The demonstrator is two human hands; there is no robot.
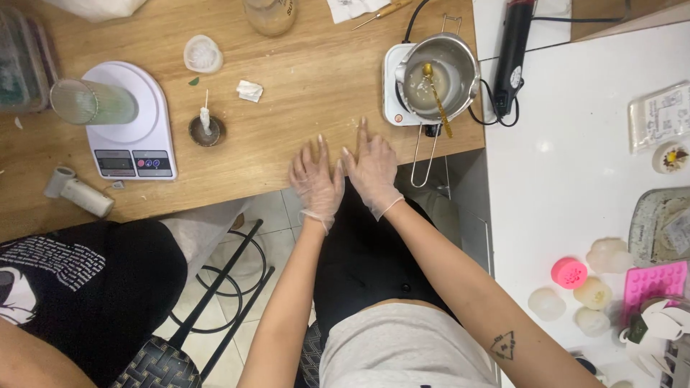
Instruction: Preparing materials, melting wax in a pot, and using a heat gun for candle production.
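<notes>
My left hand (316,181) and my right hand (372,169) both wear thin clear gloves and lie flat, palms down, side by side on the near edge of the wooden table (287,144). Neither hand holds anything, and the fingers are spread slightly. Just right of my right hand stands a small white hot plate (392,108) with a metal melting pot (442,72) on it. A yellow stirrer (437,100) leans inside the pot. The pot's wire handle (424,154) hangs over the table edge near my right hand.
A white kitchen scale (133,136) carries a ribbed glass cup (93,102) at left. A small dish with a wick (206,129) sits beside it. A black heat gun (514,50) lies at the right. The white table (568,179) bears wax shapes and pink moulds (650,280). Another person sits lower left.
</notes>
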